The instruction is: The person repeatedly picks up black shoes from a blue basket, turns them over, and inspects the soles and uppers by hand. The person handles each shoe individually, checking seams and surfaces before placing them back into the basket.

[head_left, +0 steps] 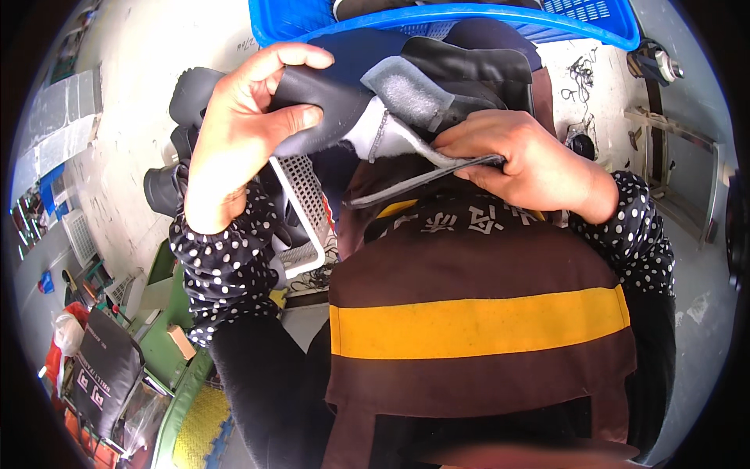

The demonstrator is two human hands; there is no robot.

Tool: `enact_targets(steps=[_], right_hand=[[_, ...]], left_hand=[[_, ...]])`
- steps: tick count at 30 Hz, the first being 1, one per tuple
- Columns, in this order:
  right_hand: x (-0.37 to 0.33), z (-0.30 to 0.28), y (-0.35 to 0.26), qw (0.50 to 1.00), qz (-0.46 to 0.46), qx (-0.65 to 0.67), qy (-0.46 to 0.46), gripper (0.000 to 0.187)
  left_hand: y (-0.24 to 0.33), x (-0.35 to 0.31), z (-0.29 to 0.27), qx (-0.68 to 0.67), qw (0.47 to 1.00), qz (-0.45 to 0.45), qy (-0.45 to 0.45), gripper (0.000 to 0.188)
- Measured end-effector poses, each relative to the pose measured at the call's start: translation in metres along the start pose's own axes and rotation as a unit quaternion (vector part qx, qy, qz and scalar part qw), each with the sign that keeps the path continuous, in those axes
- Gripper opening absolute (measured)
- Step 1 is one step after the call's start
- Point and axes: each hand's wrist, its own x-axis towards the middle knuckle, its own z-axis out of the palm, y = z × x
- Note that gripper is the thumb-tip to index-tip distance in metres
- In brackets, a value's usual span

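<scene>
Held up before me between both hands is a black leather shoe upper (332, 105) with a grey fuzzy lining (410, 90) and a white inner part (391, 141). My left hand (246, 125) grips its rounded black end, thumb below and fingers above. Fingers bent together, my right hand (523, 160) pinches the near edge, where a thin dark strip (422, 181) runs toward the left. More black leather pieces (476, 66) lie just behind it, partly covered. What the right fingertips touch underneath is hidden.
A blue plastic basket (445, 17) stands at the far side, with dark items inside. Below my left hand is a white perforated basket (312, 234). Dark pieces (162, 187) lie at left. My lap has a brown apron (469, 391) with a yellow band. A green machine or bench (160, 352) stands lower left.
</scene>
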Motion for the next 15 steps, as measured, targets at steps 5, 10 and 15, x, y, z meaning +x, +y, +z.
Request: enact_targets(steps=[5,10,15], right_hand=[[-0.005,0.002,-0.003,0.998,0.012,-0.002,0.054,0.028],[-0.008,0.010,0.002,0.997,0.009,-0.012,0.074,0.029],[-0.008,0.013,-0.002,0.998,-0.002,-0.046,0.049,0.033]], left_hand=[[-0.051,-0.010,0.020,0.550,0.775,0.264,0.165,0.053],[-0.021,-0.042,0.035,0.490,0.865,-0.100,-0.033,0.080],[0.050,-0.020,0.000,0.390,0.905,0.135,-0.107,0.048]])
